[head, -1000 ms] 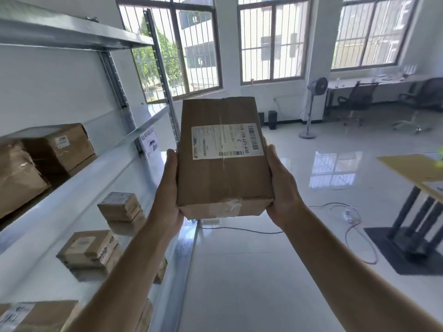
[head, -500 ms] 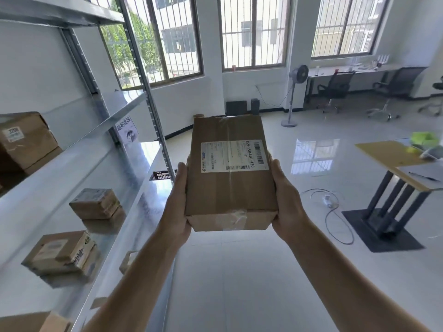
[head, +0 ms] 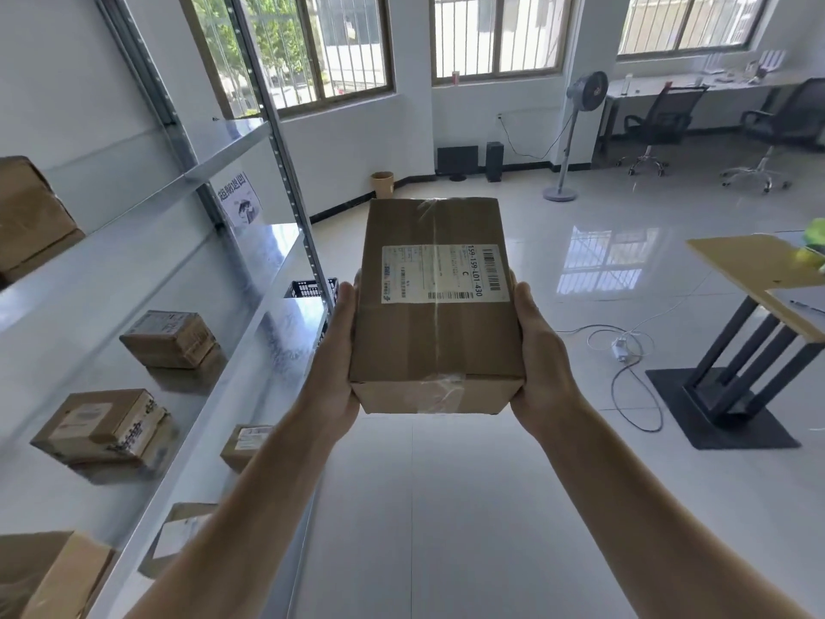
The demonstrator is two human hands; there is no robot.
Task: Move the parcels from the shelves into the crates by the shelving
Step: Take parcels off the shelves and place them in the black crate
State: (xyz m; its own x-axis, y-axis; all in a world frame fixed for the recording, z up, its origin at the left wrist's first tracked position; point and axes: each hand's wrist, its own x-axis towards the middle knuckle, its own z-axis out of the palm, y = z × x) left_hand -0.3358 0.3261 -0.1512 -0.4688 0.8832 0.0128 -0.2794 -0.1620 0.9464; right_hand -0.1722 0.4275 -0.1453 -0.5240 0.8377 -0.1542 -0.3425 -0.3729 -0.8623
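Observation:
A brown cardboard parcel (head: 435,332) with a white barcode label is held out in front of me over the floor. My left hand (head: 337,355) grips its left side and my right hand (head: 538,355) grips its right side, fingers hidden underneath. The metal shelving (head: 147,283) runs along the left. On it lie more parcels: one small box (head: 172,338), a larger one (head: 100,428) nearer, and another (head: 31,216) on the shelf above. A black crate (head: 310,288) shows on the floor past the shelving's far post.
A wooden-topped table (head: 750,270) on a black base stands at the right. A white cable with a plug (head: 622,346) lies on the tiled floor. A standing fan (head: 567,127), office chairs and a small bin (head: 382,183) stand by the far wall.
The view has swung down and rightwards along the shelving. The parcel stays between both hands and now sits lower in view. The black crate has come into sight.

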